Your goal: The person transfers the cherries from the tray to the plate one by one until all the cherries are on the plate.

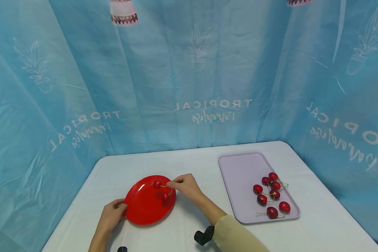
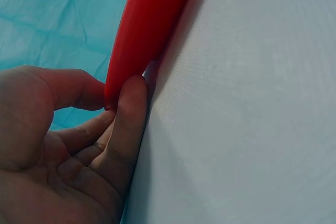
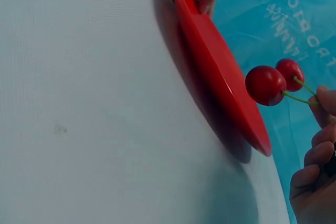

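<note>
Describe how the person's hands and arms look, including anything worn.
Both the left hand and right hand are ungloved. A beige sleeve covers part of the right forearm, with an angular black device beside its cuff. The left forearm is bare where visible; a small black piece near it is too cropped to identify.

The plate (image 1: 143, 206) looks glossy plastic, the cherries (image 3: 265, 85) smooth and shiny.

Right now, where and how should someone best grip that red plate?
Probably the left rim of the red plate, from the left, where the left hand pinches it: the edge stands clear of the table, leaving room underneath, and the right hand holds cherries over the right side.
</note>
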Demonstrator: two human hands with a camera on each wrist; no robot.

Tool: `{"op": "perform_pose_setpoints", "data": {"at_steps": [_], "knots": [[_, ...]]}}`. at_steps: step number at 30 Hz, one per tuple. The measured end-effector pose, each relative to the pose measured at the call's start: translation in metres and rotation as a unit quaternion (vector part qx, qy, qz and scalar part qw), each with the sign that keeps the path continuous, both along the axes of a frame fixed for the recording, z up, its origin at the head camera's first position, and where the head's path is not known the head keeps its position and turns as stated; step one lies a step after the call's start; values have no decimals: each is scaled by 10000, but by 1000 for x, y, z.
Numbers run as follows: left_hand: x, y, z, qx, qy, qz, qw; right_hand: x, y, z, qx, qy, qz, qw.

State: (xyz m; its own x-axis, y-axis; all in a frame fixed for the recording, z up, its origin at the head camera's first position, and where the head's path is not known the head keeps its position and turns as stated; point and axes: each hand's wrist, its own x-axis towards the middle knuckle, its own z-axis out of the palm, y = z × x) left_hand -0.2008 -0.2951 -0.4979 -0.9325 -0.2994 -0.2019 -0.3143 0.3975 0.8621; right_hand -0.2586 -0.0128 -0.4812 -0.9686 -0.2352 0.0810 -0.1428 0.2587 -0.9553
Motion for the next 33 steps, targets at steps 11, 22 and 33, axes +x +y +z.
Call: {"op": "perform_pose_setpoints", "data": {"at_steps": [11,22,33], "knots": [[-1,1,2,-15,-3,25,10000,4,-16,-6,58,-95,28,9999],[0,2,1,7,37,-9,10000,9,-28,-15,533,166,95,9984],[0,-1,1,91,-91,17,9999,17,-35,-22,1187,890,201,9887]]}}
